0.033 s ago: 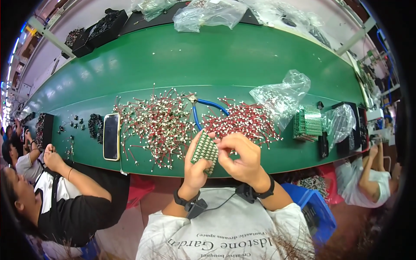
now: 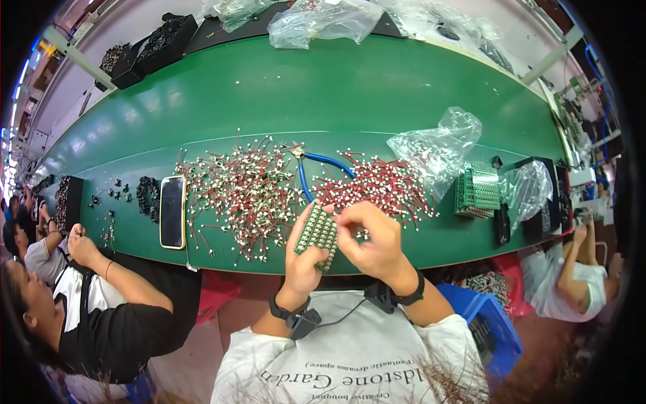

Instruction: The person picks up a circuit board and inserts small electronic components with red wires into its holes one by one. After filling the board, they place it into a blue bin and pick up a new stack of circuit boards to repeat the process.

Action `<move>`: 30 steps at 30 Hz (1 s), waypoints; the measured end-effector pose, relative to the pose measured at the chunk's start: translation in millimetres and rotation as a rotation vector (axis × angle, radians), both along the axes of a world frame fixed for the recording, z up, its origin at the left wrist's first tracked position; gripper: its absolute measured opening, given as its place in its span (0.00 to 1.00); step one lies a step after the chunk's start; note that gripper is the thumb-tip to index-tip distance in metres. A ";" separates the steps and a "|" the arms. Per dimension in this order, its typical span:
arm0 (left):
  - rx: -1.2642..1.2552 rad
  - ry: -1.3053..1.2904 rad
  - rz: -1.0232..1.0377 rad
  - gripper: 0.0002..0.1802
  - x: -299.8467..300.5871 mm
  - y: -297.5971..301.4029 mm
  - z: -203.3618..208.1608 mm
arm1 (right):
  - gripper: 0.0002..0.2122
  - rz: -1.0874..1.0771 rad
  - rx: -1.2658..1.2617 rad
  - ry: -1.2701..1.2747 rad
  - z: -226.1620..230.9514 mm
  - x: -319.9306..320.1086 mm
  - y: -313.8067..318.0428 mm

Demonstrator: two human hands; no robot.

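My left hand (image 2: 304,264) grips a green circuit board panel (image 2: 317,236) by its side, thumb on the face. Rows of small metallic parts cover the panel, which is tilted over the table's near edge. My right hand (image 2: 373,241) is closed in a pinch at the panel's upper right edge; whatever sits between its fingertips is too small or hidden to name. Just beyond lie two heaps of short red wires with white connectors: a left heap (image 2: 245,195) and a right heap (image 2: 377,185). Between them rest blue-handled pliers (image 2: 330,160).
A phone (image 2: 173,212) lies left of the heaps on the green table (image 2: 269,87). To the right are a clear plastic bag (image 2: 441,145), a stack of green panels (image 2: 479,192) and a black box (image 2: 542,215). A co-worker (image 2: 114,303) sits close on the left; a blue crate (image 2: 488,330) stands below right.
My right hand has shifted very slightly left, staying pinched by the panel. My left hand and the panel look almost the same.
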State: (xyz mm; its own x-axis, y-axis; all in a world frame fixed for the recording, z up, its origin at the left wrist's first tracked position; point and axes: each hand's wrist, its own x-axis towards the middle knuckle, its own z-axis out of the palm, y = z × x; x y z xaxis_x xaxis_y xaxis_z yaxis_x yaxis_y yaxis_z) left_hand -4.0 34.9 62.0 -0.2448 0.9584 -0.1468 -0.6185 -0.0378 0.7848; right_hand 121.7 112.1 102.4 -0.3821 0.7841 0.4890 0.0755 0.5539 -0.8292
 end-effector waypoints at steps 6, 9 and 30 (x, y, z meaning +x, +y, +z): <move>-0.003 -0.060 -0.014 0.45 4.8 -4.8 1.4 | 0.07 0.017 -0.156 -0.083 -30.2 -1.1 8.3; -0.016 0.010 -0.042 0.45 5.2 -6.5 -0.3 | 0.07 -0.007 -0.136 -0.081 -29.6 -1.3 7.5; 0.009 0.511 0.023 0.40 -1.6 -15.2 -4.4 | 0.08 -0.050 0.025 -0.180 -30.6 -18.0 -4.3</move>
State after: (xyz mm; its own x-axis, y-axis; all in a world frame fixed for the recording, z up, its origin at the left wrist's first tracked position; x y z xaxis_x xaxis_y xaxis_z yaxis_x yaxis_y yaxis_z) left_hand -5.6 19.7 57.6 -0.3039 0.9527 0.0052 -0.1550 -0.0548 0.9864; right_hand 103.6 107.8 71.8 -0.4258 0.7926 0.4363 0.2493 0.5664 -0.7856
